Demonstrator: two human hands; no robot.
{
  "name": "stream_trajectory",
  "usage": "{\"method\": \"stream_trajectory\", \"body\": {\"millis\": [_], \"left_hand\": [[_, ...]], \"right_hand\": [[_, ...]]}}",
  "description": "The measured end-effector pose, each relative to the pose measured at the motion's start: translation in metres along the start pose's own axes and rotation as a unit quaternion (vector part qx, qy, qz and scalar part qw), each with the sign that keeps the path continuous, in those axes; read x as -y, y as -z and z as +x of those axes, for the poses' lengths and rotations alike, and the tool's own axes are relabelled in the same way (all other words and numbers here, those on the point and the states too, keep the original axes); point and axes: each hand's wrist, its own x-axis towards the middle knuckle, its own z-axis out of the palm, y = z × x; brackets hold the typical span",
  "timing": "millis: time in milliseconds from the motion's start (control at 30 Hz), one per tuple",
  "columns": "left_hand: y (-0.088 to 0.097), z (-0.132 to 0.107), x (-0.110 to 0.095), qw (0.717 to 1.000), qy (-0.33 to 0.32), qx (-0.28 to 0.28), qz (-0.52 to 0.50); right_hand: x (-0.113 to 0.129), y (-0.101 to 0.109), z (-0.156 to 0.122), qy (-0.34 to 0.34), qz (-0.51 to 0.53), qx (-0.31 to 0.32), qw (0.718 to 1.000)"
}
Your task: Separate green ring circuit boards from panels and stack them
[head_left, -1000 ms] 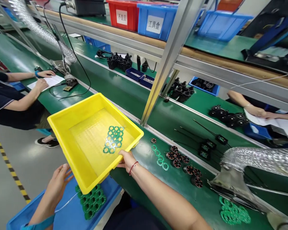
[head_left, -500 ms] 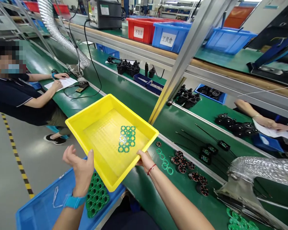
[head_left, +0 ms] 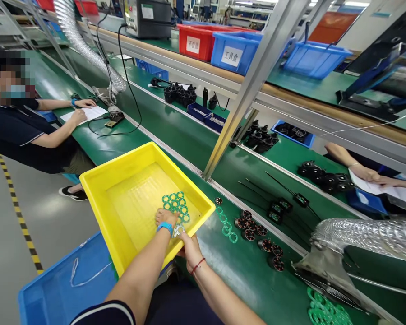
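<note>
My left hand [head_left: 166, 216], with a blue wristband, reaches down inside the yellow bin [head_left: 118, 246]. Its fingers are bent at the near-left edge of a panel of green ring-shaped circuit boards [head_left: 180, 201] and appear closed on it; the fingertips are partly hidden. My right hand [head_left: 190, 250] grips the bin's near-right rim, thumb over the edge and fingers underneath. The bin is held tilted above the bench edge and the blue tray [head_left: 54, 289]. Below the yellow bin, other green boards in the tray are almost wholly covered.
To the right on the green bench lie loose green rings [head_left: 226, 228], copper-wound motor parts [head_left: 251, 225] and black cabled parts [head_left: 280, 206]. A silver duct [head_left: 362, 237] and a metal post [head_left: 230, 122] stand nearby. A co-worker [head_left: 23, 131] sits at the left; another person's hands [head_left: 372, 174] are at the right.
My left hand has gone from outside the yellow bin to the circuit board panel inside it. The bin has shifted a little left and down, and the panel is turned slightly.
</note>
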Motion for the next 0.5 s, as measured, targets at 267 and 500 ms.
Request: {"method": "stream_trajectory", "body": {"millis": [267,500], "left_hand": [[0.019,-0.004,-0.007,0.965,-0.074,0.105,-0.23],[0.134,-0.031,0.009,0.868,-0.155,0.088,-0.464]], "right_hand": [[0.001,0.004,0.001,-0.045,0.039,0.019,0.998],[0.004,0.006,0.0,-0.103,0.039,0.029,0.993]]}}
